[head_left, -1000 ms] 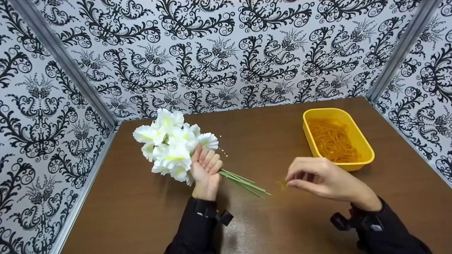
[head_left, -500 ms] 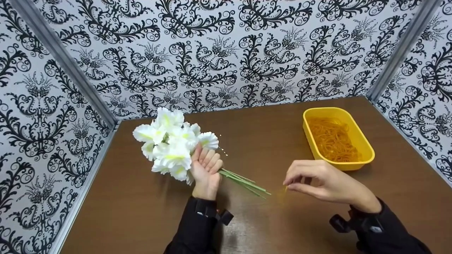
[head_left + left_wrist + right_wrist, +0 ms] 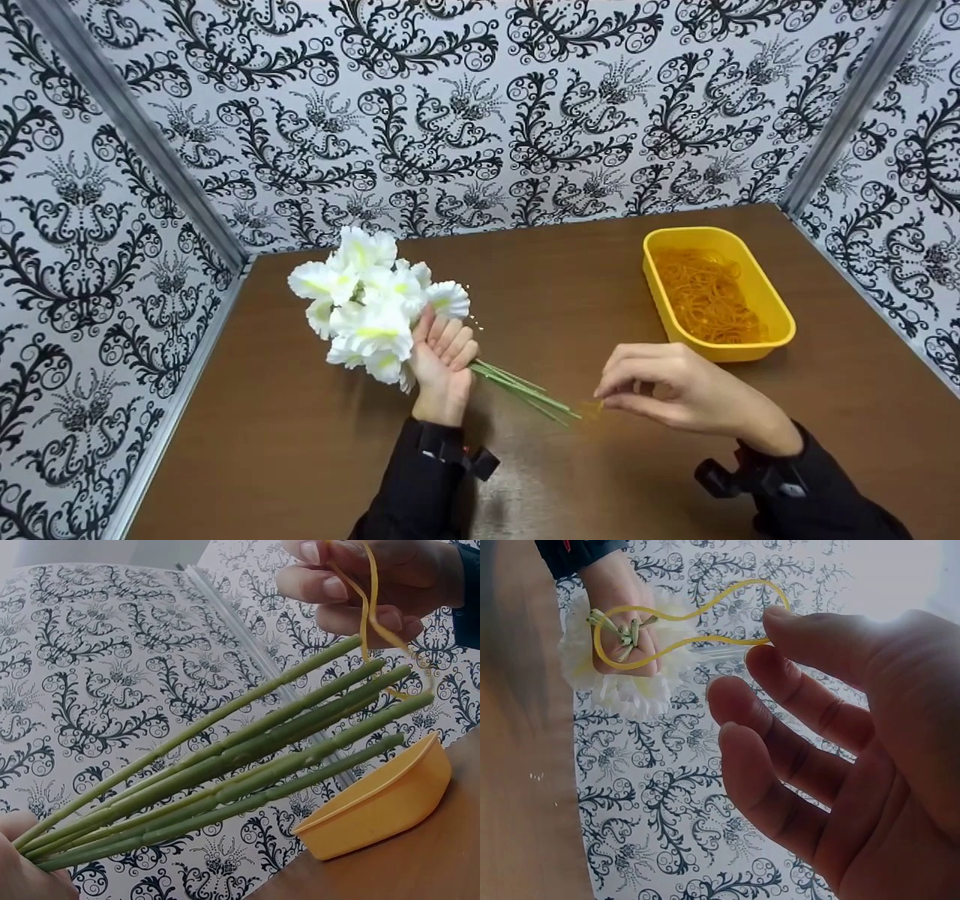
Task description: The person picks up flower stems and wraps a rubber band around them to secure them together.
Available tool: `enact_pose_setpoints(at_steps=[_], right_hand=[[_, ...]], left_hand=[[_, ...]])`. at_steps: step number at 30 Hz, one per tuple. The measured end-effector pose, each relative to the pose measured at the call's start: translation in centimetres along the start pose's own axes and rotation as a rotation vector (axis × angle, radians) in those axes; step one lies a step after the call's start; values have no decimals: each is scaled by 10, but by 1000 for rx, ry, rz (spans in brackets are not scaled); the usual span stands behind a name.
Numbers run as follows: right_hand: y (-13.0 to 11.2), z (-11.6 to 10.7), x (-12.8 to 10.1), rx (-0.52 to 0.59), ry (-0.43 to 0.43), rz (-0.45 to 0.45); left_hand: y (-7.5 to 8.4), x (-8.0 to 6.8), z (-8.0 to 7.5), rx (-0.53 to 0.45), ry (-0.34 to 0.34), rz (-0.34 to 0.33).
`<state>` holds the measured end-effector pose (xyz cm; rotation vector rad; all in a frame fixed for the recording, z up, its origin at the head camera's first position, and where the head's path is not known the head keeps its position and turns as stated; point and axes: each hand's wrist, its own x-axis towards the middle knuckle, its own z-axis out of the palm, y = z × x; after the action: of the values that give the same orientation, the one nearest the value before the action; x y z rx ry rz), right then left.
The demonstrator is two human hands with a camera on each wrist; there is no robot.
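The right hand (image 3: 686, 390), pinching a yellow rubber band (image 3: 676, 626), has shifted left; its loop now rings the green stem tips (image 3: 390, 701) of the white artificial flower bunch (image 3: 367, 311) gripped by the left hand (image 3: 442, 360) at centre frame.

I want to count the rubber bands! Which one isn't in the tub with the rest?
The yellow rubber band pinched in the right hand, stretched open by the green flower stems. All the others lie heaped in the yellow plastic tub.
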<state>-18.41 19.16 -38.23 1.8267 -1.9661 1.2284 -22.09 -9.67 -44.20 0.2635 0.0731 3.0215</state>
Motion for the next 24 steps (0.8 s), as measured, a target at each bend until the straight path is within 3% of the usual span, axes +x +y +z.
enact_pose_setpoints(at_steps=[9,19,24], right_hand=[[1,8,3,-35,-5,-10],[2,16,8,-90,13,11],[2,19,15,-151,44,9]], left_hand=[[-1,0,0,4,20,3],[-9,-2,-2,-28,-60,-49],[-14,-3,-3,-25,-59,-70]])
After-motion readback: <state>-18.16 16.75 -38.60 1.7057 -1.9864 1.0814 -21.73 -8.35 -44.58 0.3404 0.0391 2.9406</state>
